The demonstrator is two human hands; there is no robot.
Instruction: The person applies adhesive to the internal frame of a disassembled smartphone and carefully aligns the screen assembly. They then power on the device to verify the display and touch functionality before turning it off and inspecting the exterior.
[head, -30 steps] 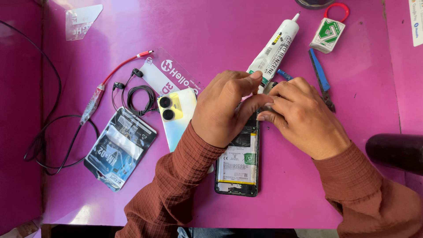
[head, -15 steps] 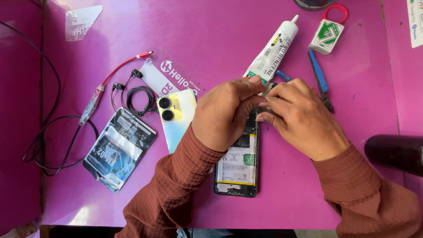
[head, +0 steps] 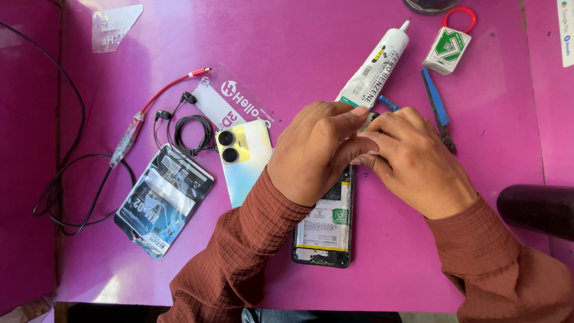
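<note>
Opened phone (head: 326,224) lies mid-worktop (head: 299,54), back cover (head: 245,164) off just left of it, battery exposed; left hand (head: 314,152) and right hand (head: 412,158) pinch together at its top end, held item hidden; reassembly outstanding.

Bright, even daylight from above. Magenta table (head: 299,54) strongly saturated. Soft, short shadows fall beneath both hands and beside the tube (head: 373,69). Glare patches on the foil pouch (head: 162,200) and the pale back cover (head: 245,161). Focus sharp across the centre; dark object (head: 538,209) at right edge blurred.
</note>
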